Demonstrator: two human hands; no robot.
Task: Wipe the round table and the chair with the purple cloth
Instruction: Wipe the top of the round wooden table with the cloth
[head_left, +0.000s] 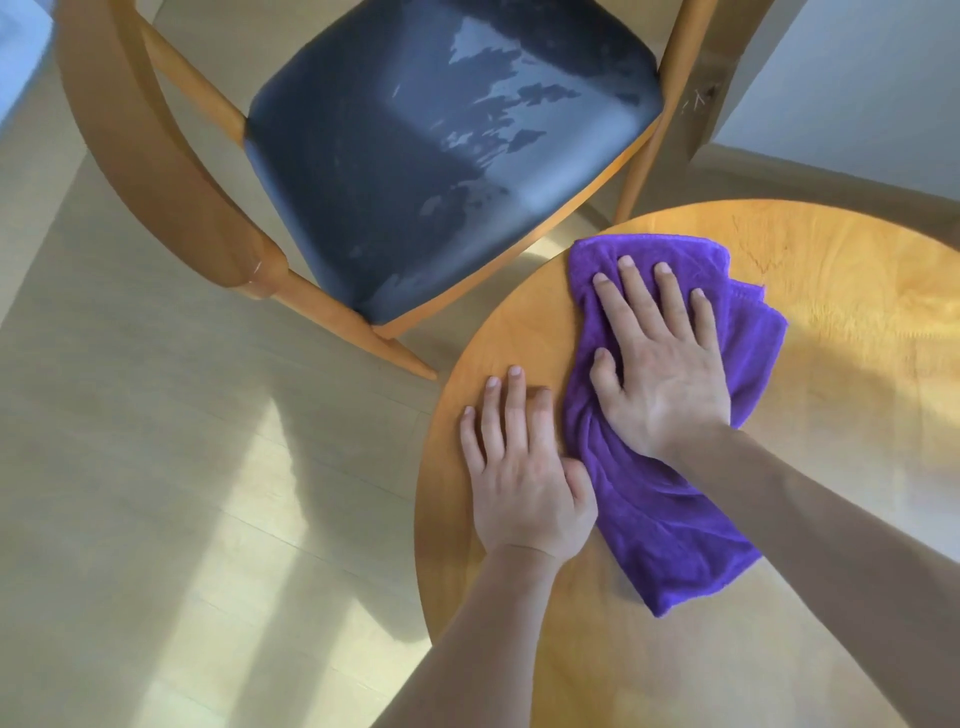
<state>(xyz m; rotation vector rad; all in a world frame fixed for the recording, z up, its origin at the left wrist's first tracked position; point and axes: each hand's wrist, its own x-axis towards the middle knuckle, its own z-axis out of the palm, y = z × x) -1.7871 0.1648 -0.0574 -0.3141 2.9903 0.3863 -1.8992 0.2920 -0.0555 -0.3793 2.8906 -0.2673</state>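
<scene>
The crumpled purple microfibre cloth is pressed flat onto the round wooden bench by the right hand, fingers straight and spread. The left hand is laid palm-down just beside the cloth, fingers extended. The wooden chair with the dark padded seat is seen beyond, on the pale floor.
</scene>
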